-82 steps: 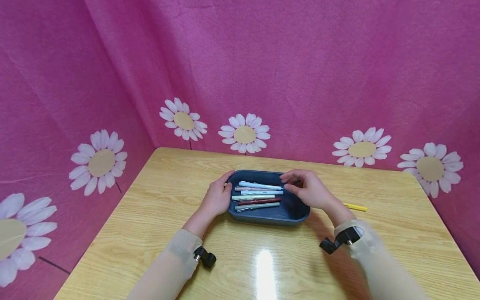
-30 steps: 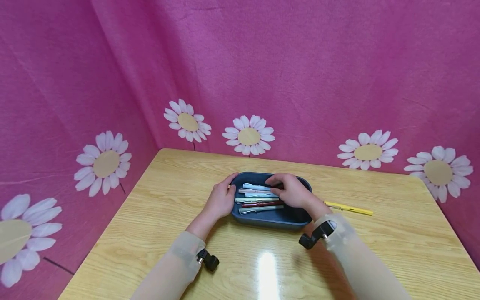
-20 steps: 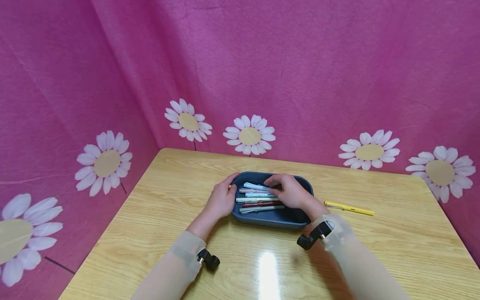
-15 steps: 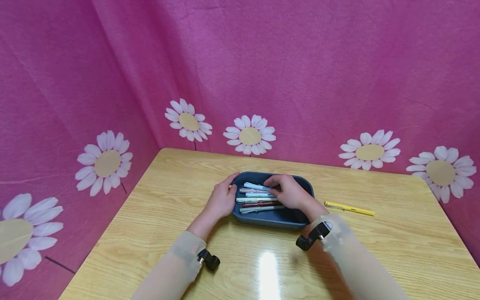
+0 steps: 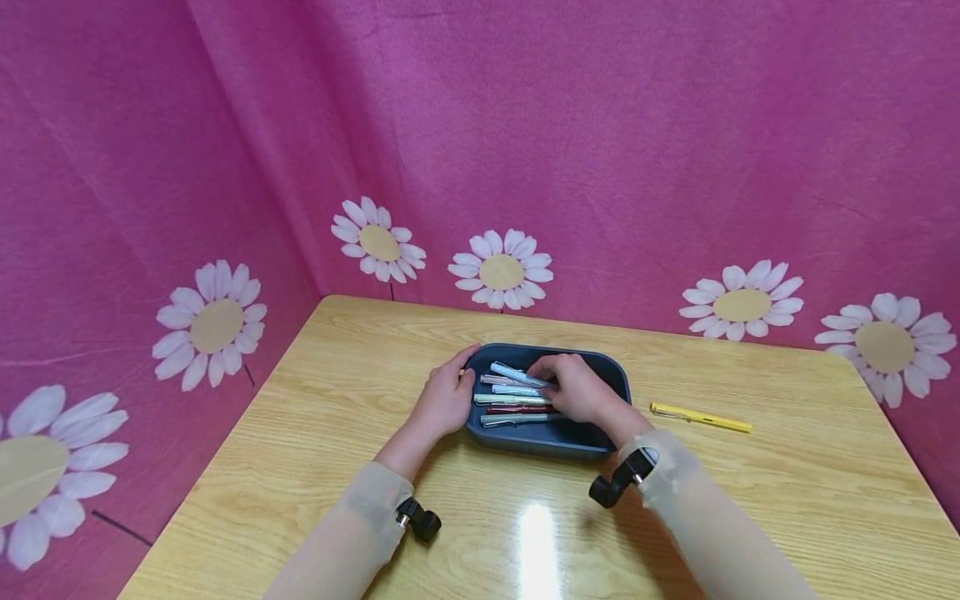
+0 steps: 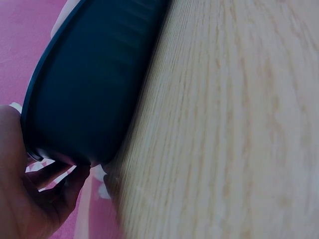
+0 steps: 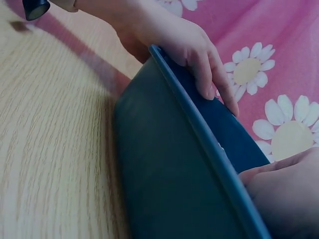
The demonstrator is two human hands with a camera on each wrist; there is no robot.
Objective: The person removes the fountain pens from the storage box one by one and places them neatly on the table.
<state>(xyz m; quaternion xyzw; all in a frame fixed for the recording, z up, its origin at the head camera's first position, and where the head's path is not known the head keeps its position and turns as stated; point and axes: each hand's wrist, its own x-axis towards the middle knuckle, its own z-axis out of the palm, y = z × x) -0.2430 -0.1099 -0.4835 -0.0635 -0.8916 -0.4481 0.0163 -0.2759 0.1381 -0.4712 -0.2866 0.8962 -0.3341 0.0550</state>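
A dark blue oblong tray (image 5: 551,450) stands on the table with several capped pens lying side by side in it. My left hand (image 5: 442,400) grips its left end, thumb at the rim; in the left wrist view, the fingers (image 6: 65,191) touch the end wall from outside. My right hand (image 5: 576,390) reaches into the tray and pinches the light blue pen (image 5: 508,370) at the back, which lies aslant, its right end hidden. Nearer the front are a pink pen (image 5: 492,379), a pale green pen (image 5: 495,400), a dark red pen (image 5: 510,410) and a grey pen (image 5: 513,420).
A yellow pen (image 5: 705,418) lies on the wooden table (image 5: 360,358) to the right of the tray. Pink cloth (image 5: 600,167) with white flowers hangs behind and to the left. Black wrist cameras are strapped to both forearms.
My right hand has moved left into the tray, onto the light blue pen, whose left end now sits higher and more slanted. The yellow pen has come out from behind the right arm.
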